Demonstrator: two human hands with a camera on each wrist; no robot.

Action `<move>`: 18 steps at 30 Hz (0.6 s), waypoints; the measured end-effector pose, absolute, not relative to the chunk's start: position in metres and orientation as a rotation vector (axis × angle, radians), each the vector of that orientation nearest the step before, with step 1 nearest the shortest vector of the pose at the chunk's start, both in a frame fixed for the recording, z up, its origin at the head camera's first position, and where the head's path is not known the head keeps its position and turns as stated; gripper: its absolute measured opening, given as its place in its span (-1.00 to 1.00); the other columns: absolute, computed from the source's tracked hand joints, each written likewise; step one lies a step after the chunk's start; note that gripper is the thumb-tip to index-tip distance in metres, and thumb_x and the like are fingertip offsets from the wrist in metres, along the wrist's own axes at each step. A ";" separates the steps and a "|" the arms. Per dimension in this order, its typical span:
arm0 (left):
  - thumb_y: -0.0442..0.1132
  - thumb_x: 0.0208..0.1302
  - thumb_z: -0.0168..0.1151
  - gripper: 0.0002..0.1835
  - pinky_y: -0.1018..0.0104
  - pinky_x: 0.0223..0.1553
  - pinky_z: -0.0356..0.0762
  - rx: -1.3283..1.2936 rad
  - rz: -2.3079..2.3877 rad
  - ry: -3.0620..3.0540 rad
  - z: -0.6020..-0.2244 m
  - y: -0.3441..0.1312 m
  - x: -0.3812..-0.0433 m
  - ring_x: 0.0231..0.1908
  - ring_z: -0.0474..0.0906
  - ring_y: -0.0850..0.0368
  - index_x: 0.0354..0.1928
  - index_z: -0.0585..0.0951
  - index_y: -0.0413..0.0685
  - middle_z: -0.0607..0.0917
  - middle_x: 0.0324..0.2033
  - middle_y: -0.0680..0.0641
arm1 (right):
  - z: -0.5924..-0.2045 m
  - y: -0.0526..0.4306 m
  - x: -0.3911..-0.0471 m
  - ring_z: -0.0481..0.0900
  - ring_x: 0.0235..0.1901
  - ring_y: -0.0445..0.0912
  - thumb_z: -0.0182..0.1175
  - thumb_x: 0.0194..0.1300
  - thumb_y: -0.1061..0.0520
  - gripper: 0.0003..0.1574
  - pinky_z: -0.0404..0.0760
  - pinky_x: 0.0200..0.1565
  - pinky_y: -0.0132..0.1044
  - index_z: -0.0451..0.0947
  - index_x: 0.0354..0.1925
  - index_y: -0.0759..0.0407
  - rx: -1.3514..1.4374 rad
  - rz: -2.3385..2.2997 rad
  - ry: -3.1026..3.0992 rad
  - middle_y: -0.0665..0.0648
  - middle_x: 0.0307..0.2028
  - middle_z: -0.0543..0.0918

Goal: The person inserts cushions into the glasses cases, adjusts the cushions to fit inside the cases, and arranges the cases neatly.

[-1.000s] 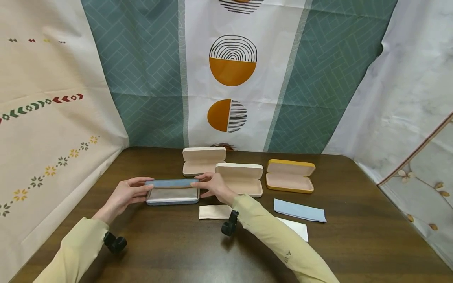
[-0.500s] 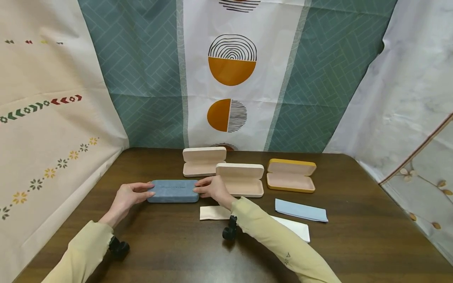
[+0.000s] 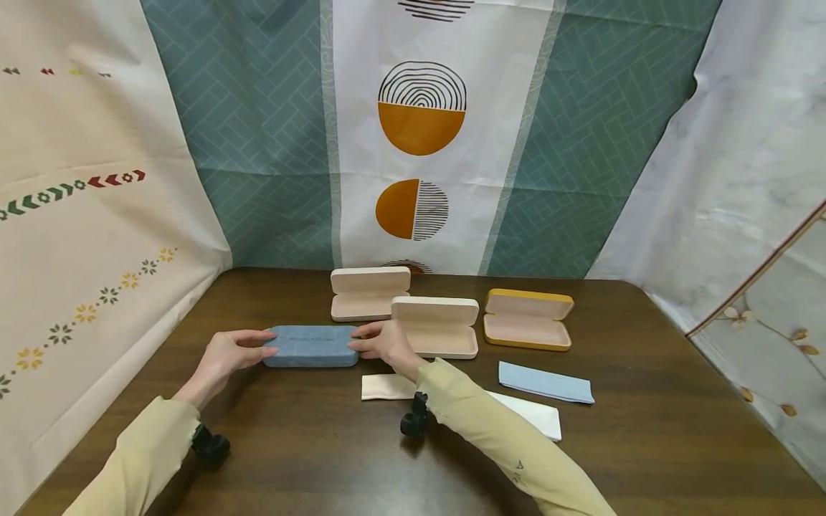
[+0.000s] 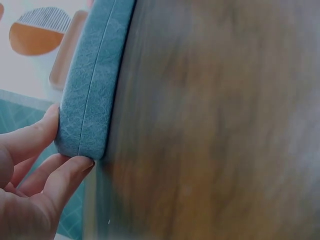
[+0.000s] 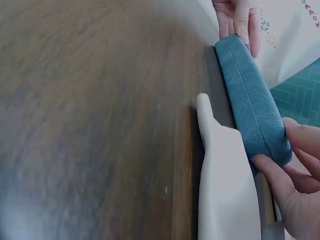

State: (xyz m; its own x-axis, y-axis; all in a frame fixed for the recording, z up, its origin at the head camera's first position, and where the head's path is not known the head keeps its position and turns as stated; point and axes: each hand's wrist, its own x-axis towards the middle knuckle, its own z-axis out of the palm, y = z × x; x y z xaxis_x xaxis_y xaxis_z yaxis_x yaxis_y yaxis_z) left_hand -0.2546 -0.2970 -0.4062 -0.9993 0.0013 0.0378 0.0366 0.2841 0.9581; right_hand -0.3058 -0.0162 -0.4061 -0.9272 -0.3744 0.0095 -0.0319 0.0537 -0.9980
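Both ends of the blue case were taken: the left hand pinched its left end between thumb and fingers, and over at its right end the right hand had the same sort of grip! The blue case lay on the table, lid down, a thin seam showing along its side. Just right of the blue case, beyond the right hand, stood a white case, lid up; behind and right of the blue case, a cream case, lid up too; farther right, a yellow case, pink lining on show! Nearer the person and right of the blue case lay a cream cloth and a white cloth, both partly hidden by the right sleeve; and well right, a light blue cloth, long and narrow.
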 end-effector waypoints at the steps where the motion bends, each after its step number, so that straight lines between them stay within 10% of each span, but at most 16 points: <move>1: -0.27 0.03 0.36 -0.45 0.24 -0.21 0.49 -0.040 -1.863 -2.498 -0.406 -0.299 -0.255 -0.28 0.59 0.18 0.04 0.47 -0.44 0.43 0.05 -0.35 | -0.403 -0.017 -0.303 0.61 -0.34 -0.02 0.28 0.03 0.41 -0.70 0.56 -0.27 -0.17 0.57 -0.18 0.47 -0.408 -1.965 2.066 0.28 -0.23 0.58; 18: -0.21 0.07 0.34 -0.36 0.29 -0.15 0.46 -0.010 -1.926 -2.540 -0.405 -0.355 -0.271 -0.21 0.55 0.29 0.14 0.37 -0.41 0.58 -0.09 0.07 | -0.412 -0.070 -0.310 0.62 -0.41 -0.12 0.34 -0.03 0.37 -0.67 0.55 -0.36 -0.36 0.61 -0.19 0.35 -0.437 -1.962 2.145 0.10 -0.22 0.62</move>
State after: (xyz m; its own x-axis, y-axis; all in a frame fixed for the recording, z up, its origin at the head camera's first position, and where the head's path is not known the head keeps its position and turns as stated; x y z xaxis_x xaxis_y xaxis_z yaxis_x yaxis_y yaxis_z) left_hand -0.2710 -0.3548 -0.4047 -0.9989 0.0327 -0.0331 -0.0231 0.2702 0.9625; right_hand -0.3098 -0.0699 -0.4125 -0.9359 -0.3486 0.0503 -0.0810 0.0740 -0.9940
